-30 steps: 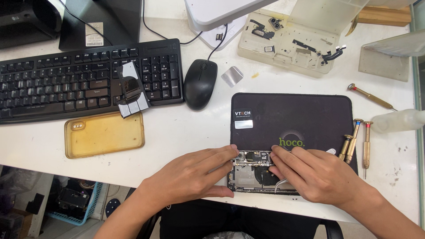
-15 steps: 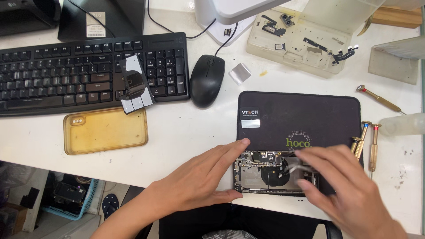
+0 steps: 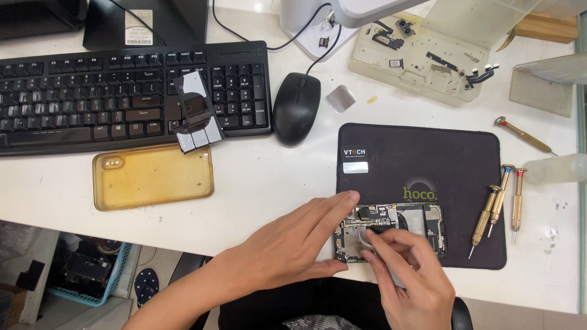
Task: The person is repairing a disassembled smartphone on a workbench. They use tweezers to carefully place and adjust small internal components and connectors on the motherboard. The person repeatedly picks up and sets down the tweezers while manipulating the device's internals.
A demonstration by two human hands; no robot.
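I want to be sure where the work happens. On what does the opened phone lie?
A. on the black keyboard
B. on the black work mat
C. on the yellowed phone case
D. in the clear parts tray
B. The opened phone lies on the front edge of the black work mat, with the left hand steadying its left end and the right hand over its middle.

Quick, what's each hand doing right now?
Left hand: open, fingers steadying the opened phone.
Right hand: pinched over the phone's inside; what it holds cannot be told.
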